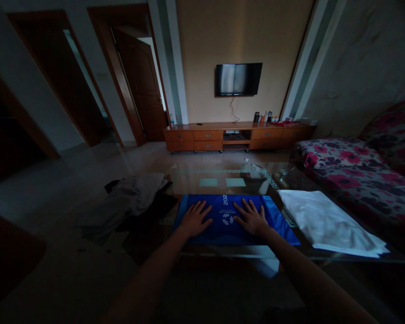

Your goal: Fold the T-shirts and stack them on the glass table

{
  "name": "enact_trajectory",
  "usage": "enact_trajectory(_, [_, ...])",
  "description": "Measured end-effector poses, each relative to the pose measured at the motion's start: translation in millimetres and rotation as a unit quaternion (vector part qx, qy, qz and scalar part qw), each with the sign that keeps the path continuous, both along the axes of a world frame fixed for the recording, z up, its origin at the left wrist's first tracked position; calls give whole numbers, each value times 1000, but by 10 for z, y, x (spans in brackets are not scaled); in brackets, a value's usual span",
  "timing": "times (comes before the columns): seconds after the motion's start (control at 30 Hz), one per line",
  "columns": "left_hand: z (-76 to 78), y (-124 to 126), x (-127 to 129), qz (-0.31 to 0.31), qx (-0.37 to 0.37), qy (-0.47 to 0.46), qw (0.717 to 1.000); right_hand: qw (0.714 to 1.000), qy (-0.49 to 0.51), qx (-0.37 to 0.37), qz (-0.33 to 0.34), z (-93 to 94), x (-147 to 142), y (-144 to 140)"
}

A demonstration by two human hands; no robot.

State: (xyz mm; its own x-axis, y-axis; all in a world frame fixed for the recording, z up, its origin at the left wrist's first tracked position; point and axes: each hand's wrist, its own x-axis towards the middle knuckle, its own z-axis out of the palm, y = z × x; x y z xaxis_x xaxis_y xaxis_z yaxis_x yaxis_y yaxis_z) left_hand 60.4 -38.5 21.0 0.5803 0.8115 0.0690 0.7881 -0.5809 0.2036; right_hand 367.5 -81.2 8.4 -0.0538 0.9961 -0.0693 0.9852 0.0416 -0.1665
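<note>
A folded blue garment (222, 234) with a white printed logo lies flat on the glass coffee table (222, 177). My left hand (195, 218) rests palm down on its left part, fingers spread. My right hand (250, 218) presses flat on its right part, fingers also spread. Neither hand holds anything. A folded white cloth (327, 222) lies on the table to the right of the blue garment, apart from my hands.
A heap of grey and dark clothes (131, 200) sits at the table's left end. A floral sofa (357, 166) runs along the right. A wooden TV cabinet (236, 135) with a wall-mounted television (238, 78) stands at the far wall. Doorways open on the left.
</note>
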Motion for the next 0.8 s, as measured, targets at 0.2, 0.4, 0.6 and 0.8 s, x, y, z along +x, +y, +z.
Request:
enact_trajectory(0.2, [90,-59,22,-11,5,11,1000,1000,-16,-1,-2,24,-52,-35])
enact_trajectory(0.4, [71,-128,149,-40,0,13,999,1000,-7,7,17,36,-218,-62])
enact_trajectory(0.6, [60,-149,135,-24,-2,13,1000,1000,0,3,7,6,-229,-84])
enact_trajectory(0.8, [236,-238,-30,166,37,30,985,998,9,32,-57,127,-256,-212])
